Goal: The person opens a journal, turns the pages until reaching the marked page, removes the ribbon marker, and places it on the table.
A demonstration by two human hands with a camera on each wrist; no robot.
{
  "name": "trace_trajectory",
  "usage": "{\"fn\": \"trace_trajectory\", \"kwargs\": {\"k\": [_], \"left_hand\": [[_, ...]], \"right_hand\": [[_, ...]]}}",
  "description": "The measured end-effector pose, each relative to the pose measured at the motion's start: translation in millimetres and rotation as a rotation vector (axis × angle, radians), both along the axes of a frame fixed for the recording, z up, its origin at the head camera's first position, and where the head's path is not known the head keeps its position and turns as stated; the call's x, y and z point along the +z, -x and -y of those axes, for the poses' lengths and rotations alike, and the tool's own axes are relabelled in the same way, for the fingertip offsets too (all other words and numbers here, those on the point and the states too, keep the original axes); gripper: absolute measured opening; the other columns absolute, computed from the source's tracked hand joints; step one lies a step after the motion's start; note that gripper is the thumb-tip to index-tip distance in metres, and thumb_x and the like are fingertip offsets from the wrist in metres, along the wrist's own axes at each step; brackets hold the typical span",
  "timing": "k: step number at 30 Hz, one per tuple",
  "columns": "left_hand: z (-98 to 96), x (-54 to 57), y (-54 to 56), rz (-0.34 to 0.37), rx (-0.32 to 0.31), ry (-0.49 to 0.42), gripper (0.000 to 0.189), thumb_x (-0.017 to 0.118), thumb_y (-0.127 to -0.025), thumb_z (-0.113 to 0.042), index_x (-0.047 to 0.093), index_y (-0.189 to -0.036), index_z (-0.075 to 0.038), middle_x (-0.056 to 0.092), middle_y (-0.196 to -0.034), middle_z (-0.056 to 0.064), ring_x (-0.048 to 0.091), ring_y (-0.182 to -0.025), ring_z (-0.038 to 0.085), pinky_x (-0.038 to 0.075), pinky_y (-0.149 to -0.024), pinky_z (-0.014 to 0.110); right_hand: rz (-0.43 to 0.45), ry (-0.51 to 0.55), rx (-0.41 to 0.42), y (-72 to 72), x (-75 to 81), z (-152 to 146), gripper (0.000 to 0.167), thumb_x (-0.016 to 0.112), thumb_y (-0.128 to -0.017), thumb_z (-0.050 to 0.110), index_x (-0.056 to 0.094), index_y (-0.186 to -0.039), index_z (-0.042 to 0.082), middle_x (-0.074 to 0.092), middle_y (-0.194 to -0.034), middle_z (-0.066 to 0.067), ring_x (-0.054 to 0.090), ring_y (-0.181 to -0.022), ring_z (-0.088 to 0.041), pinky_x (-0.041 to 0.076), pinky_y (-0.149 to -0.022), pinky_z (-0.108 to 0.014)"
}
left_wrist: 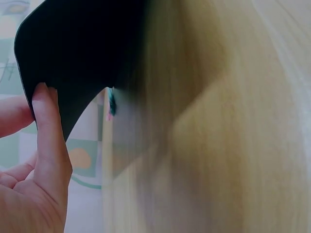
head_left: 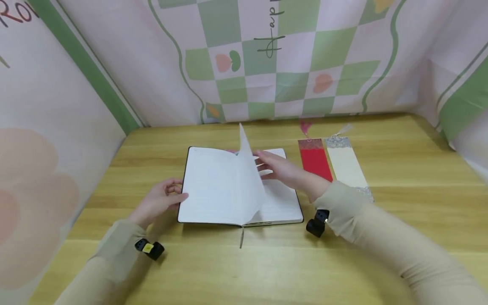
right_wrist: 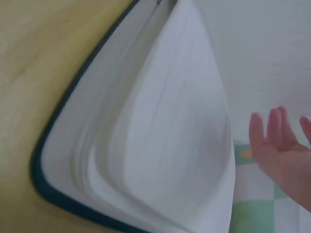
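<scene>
An open notebook with white pages and a dark cover lies on the wooden table. My left hand pinches its left edge; the left wrist view shows thumb and finger on the dark cover. One page stands up near the spine, curving. Just right of that page is my right hand, its fingers extended behind the sheet. In the right wrist view that hand has spread fingers and grips nothing; whether the fingertips touch the paper is unclear.
Right of the notebook lie a red bookmark and a cream bookmark, both tasselled. My right forearm partly covers them. A thin ribbon trails from the spine. Behind the table hangs a checkered cloth. A small green-and-pink tassel shows behind the notebook.
</scene>
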State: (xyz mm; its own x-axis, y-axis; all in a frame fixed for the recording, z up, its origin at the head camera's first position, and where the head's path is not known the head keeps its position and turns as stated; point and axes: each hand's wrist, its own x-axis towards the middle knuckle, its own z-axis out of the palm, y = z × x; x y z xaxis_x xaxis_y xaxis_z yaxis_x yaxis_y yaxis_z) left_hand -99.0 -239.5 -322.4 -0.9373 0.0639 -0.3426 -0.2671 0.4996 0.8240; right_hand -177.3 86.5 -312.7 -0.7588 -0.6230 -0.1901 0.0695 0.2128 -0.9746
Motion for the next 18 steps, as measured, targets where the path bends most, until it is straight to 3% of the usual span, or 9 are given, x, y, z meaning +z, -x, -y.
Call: {"fn": "trace_trajectory", "kwargs": {"k": [3, 8, 14, 18], "left_hand": [[-1.8, 2.5, -0.7, -0.008, 0.002, -0.010, 0.054, 0.062, -0.092, -0.016, 0.038, -0.138, 0.002, 0.053, -0.103, 0.008, 0.056, -0.084, 0.013, 0.052, -0.078, 0.030], [-5.2, 5.8, -0.4, -0.023, 0.008, -0.042, 0.055, 0.060, -0.093, -0.012, 0.036, -0.139, 0.005, 0.051, -0.100, 0.006, 0.054, -0.083, 0.011, 0.052, -0.076, 0.027], [-2.1, 4.9, -2.2, -0.031, -0.012, -0.065, 0.055, 0.059, -0.093, -0.011, 0.035, -0.140, 0.006, 0.052, -0.099, 0.006, 0.055, -0.082, 0.010, 0.052, -0.076, 0.027], [3.5, 3.3, -3.5, -0.011, -0.041, -0.147, 0.048, 0.049, -0.099, -0.014, 0.035, -0.138, 0.010, 0.057, -0.098, 0.003, 0.059, -0.082, 0.008, 0.052, -0.075, 0.027]], "right_hand": [[-0.155, -0.151, 0.086, -4.6, 0.8, 11, 0.051, 0.030, -0.104, 0.031, 0.031, -0.146, 0.004, 0.038, -0.144, -0.020, 0.036, -0.133, -0.035, 0.030, -0.110, -0.050], [-0.398, -0.352, 0.193, -11.7, -0.7, 28, 0.050, 0.038, -0.102, 0.032, 0.036, -0.146, 0.009, 0.037, -0.148, -0.015, 0.027, -0.139, -0.032, 0.019, -0.114, -0.050], [-0.502, -0.535, 0.314, -17.3, -6.9, 46, 0.056, 0.040, -0.100, 0.043, 0.031, -0.149, 0.017, 0.030, -0.153, -0.009, 0.021, -0.143, -0.029, 0.014, -0.115, -0.050], [-0.486, -0.660, 0.383, -21.6, -5.8, 55, 0.061, 0.042, -0.097, 0.051, 0.026, -0.150, 0.027, 0.014, -0.158, -0.007, 0.012, -0.144, -0.038, 0.013, -0.113, -0.058]]}}
